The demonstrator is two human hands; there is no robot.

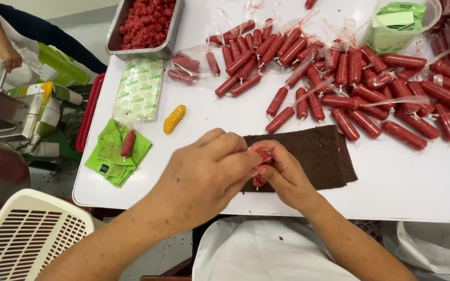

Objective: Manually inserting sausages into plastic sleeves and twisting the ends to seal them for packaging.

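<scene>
My left hand (pixel 204 174) and my right hand (pixel 283 174) meet at the near edge of the white table (pixel 417 192), both closed on one small red sausage in clear plastic (pixel 261 166). The sausage is mostly hidden by my fingers. They work over the left end of a dark brown cloth (pixel 319 156). Beyond the cloth lies a large heap of the same wrapped red sausages (pixel 360 83).
A metal tray of red minced meat (pixel 147 23) stands at the back left. A packet of green-printed bags (pixel 139 88), a yellow piece (pixel 174 118) and a green cloth with one sausage (pixel 118 151) lie left. A plastic tub (pixel 399 23) sits far right. Another person (pixel 6 52) works at a machine; a white basket (pixel 29 234) is below.
</scene>
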